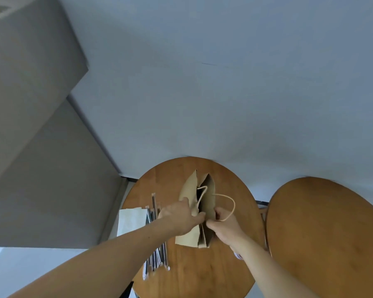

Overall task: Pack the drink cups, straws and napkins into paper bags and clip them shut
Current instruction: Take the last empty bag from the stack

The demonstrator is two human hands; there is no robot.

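As left hand [179,216] and right hand [224,225] grip it, the paper bag [209,195] gapes.

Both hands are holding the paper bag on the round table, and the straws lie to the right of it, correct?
Not quite. The head view shows the straws lying to the left of the paper bag, next to the napkins. The rest holds: the left hand and right hand both hold the bag on the round table.
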